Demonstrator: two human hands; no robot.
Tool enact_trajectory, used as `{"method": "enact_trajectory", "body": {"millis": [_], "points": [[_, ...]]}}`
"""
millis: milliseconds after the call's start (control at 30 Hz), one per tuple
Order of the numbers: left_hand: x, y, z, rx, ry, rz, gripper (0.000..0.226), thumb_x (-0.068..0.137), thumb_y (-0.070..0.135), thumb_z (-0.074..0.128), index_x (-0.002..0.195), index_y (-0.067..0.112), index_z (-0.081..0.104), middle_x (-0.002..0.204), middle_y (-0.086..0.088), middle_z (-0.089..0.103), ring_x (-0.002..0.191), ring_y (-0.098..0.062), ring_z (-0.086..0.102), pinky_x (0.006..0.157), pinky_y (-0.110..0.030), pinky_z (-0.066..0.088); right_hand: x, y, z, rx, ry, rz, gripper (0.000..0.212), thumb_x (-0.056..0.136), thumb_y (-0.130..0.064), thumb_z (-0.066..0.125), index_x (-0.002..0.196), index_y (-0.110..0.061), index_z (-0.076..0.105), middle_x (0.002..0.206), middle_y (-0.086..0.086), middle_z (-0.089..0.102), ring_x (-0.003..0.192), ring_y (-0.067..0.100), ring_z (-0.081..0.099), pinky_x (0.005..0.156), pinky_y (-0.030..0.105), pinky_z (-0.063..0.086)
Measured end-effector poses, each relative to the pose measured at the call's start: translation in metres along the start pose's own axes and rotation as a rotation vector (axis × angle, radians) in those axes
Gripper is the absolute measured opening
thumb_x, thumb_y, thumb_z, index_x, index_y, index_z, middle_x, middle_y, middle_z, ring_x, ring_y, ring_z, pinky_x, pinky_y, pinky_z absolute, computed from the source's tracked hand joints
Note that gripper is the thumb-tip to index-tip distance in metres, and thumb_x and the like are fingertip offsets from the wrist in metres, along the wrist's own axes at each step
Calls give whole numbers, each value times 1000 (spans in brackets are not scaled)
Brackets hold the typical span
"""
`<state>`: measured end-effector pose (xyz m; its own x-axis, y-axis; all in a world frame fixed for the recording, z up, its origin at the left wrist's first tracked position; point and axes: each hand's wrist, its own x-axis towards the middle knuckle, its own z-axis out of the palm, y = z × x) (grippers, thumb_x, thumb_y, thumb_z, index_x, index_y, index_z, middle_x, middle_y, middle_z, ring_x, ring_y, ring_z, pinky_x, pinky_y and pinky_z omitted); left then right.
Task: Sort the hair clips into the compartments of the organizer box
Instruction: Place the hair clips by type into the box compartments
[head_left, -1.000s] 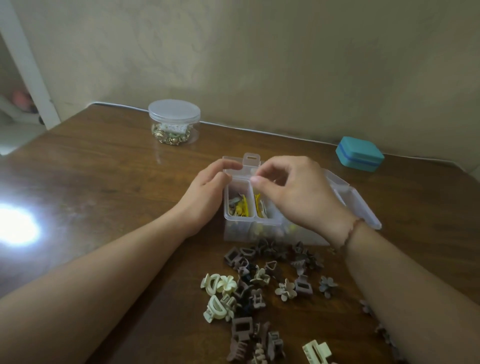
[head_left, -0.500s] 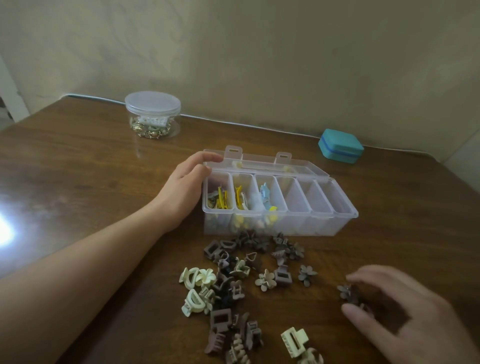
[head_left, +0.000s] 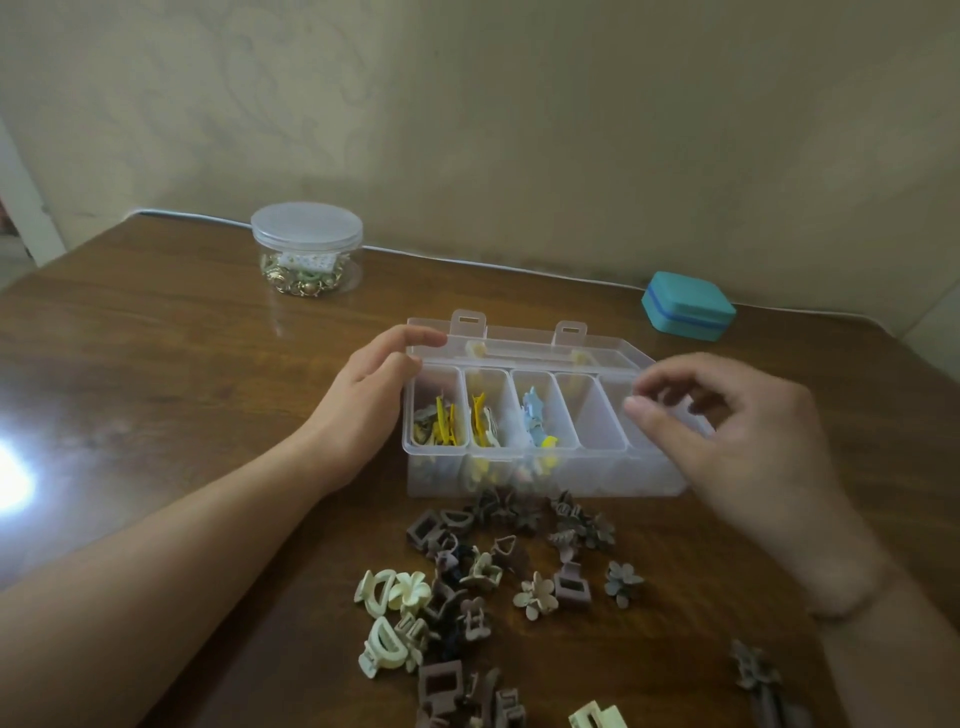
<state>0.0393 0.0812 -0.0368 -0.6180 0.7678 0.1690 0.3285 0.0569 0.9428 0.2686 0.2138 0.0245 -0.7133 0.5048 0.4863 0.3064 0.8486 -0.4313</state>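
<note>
Here, left grip (head_left: 371, 387) clasps the clear plastic organizer box (head_left: 540, 470); right grip (head_left: 727, 431) curled, contents unclear.

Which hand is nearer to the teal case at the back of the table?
Right. The right hand hovers over the organizer box's right end, just in front of the teal case; the left hand holds the box's far left end.

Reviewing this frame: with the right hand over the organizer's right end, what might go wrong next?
1. The right hand hovers over the organizer box with curled fingers; whether it holds a clip is unclear, and a drop could land in the wrong compartment.
2. The loose hair clips crowd the box's front wall, so a low wrist could scatter them.
</note>
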Motion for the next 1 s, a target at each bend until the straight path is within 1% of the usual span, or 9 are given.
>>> {"method": "enact_trajectory", "body": {"millis": [133, 267, 367, 467, 567, 633, 767, 867, 1000], "points": [[0, -3, 0, -16, -14, -5, 36, 105, 9, 34, 125, 23, 60, 89, 19, 77, 92, 16, 61, 83, -18, 39, 4, 17, 18, 61, -65, 52, 10, 80, -37, 63, 86, -44, 60, 90, -26, 61, 94, -10, 55, 71, 11, 39], [1, -4, 1, -28, -18, -5, 35, 96, 27, 40, 122, 29, 63, 101, 24, 70, 98, 17, 59, 82, -18, 44, -2, 27, 4, 128, 21, 50, 18, 83, -29, 60, 98, -30, 68, 99, -23, 65, 100, -10, 57, 71, 5, 48], [2, -8, 0, -22, -5, -29, 42, 84, 34, 38, 117, 37, 65, 121, 11, 67, 117, -6, 58, 99, -40, 46, -5, 37, -7, 96, 48, 50, 18, 83, -27, 59, 97, -36, 65, 99, -23, 64, 98, -8, 58, 64, 7, 49], [2, -9, -1, -48, 5, -38, 40, 86, 33, 39, 115, 39, 66, 105, -3, 77, 116, -23, 63, 107, -57, 42, -7, 38, -16, 91, 45, 11, 16, 84, -25, 63, 95, -37, 64, 93, -24, 64, 90, -4, 60, 63, 8, 49], [0, -8, 1, -91, 15, -29, 37, 90, 25, 40, 118, 31, 64, 90, -8, 79, 100, -22, 71, 100, -52, 47, -13, 26, -24, 91, -160, -95, 10, 79, -36, 60, 88, -37, 65, 79, -19, 65, 76, 3, 62, 57, 9, 48], [0, -8, 3, -123, 43, -28, 35, 96, 15, 40, 118, 27, 64, 84, -9, 79, 91, -20, 73, 90, -45, 49, -18, 18, -26, 3, -376, -117, 20, 74, -48, 54, 90, -41, 65, 84, -22, 65, 75, 1, 62, 54, 11, 48], [5, -10, 2, -191, 136, -71, 36, 98, 6, 38, 111, 23, 67, 71, -2, 75, 76, -9, 71, 75, -36, 47, -25, 1, -14, -332, -708, -137, 55, 68, -81, 45, 117, -61, 32, 105, -39, 53, 95, -10, 52, 84, 18, 45], [7, -10, 0, -278, 124, -114, 32, 93, 12, 44, 108, 25, 69, 76, -8, 76, 77, -18, 72, 72, -37, 49, -24, -10, -4, -257, -716, -77, 48, 74, -72, 57, 106, -53, 26, 95, -27, 51, 84, -3, 50, 75, 21, 42], [8, -14, -2, -294, 124, -103, 38, 78, 22, 45, 102, 31, 74, 88, -17, 76, 87, -32, 69, 79, -43, 49, -22, -3, -4, -163, -764, -12, 36, 86, -49, 61, 98, -46, 27, 97, -21, 50, 86, 0, 51, 79, 22, 47]]}}
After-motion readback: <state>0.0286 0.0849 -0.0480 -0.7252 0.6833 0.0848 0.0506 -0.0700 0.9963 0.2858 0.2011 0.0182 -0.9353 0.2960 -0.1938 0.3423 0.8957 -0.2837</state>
